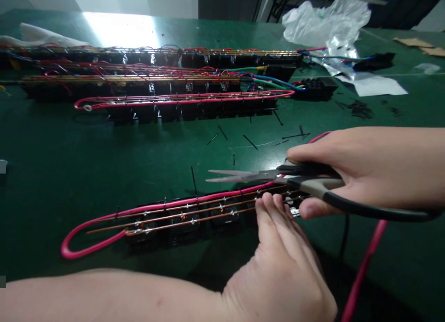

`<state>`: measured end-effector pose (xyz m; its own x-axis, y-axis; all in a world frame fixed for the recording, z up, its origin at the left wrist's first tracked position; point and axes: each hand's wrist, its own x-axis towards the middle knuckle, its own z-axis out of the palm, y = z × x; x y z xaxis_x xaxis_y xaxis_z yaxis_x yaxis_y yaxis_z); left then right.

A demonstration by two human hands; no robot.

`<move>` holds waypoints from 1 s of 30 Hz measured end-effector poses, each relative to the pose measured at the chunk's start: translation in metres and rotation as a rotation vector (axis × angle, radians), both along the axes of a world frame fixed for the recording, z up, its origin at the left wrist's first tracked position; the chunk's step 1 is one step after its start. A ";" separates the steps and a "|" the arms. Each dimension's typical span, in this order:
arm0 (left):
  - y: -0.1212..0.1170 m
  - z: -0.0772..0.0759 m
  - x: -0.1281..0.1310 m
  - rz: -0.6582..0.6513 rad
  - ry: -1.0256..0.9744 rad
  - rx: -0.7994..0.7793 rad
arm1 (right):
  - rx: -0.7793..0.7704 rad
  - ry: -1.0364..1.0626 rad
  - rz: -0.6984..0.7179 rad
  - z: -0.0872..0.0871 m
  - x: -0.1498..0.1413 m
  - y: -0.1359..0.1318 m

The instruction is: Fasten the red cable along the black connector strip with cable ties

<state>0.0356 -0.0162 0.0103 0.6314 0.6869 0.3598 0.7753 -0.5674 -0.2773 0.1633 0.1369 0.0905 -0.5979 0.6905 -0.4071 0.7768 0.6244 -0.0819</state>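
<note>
My right hand [361, 169] grips a pair of scissors [257, 175] by its black and grey handles. Their blades point left, slightly apart, above a red cable [208, 196]. This cable runs along a black strip with copper rods [208, 215], tied on with black cable ties [194, 185], and loops back to a rod at the left end. My left hand [281, 261] is closed on the near side of the strip, its fingertips pressed together at the rods, right beneath the scissors. The strip's right end is partly hidden by both hands.
Behind lie more wired black strips [156, 85], one with a red cable [187, 98]. Cut tie ends [250, 142] are scattered on the green table [156, 143]. A clear plastic bag [327, 22] rests at the back right. Red cable [365, 271] hangs at the lower right.
</note>
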 end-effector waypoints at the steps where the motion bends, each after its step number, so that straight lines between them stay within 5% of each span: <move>1: 0.001 0.000 0.000 -0.010 -0.003 -0.004 | -0.084 -0.064 0.019 0.001 -0.005 -0.002; 7: 0.002 -0.001 -0.003 -0.038 -0.077 -0.013 | -0.301 -0.125 0.046 -0.007 -0.024 -0.003; 18: 0.002 -0.001 -0.002 -0.022 -0.078 -0.004 | -0.372 -0.197 -0.004 0.003 -0.059 -0.008; 25: 0.003 -0.004 -0.002 -0.021 -0.112 0.002 | -0.402 -0.123 0.065 -0.012 -0.047 0.003; 27: 0.003 -0.004 -0.002 -0.006 -0.108 0.002 | -0.348 -0.107 0.078 -0.013 -0.046 0.004; 30: 0.002 -0.002 -0.002 -0.008 -0.065 -0.017 | -0.051 -0.099 0.099 -0.012 -0.045 0.007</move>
<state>0.0336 -0.0145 0.0083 0.6128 0.6881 0.3886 0.7866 -0.5784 -0.2162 0.1184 0.1439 0.0785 -0.6177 0.6069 -0.5000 0.7171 0.6957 -0.0415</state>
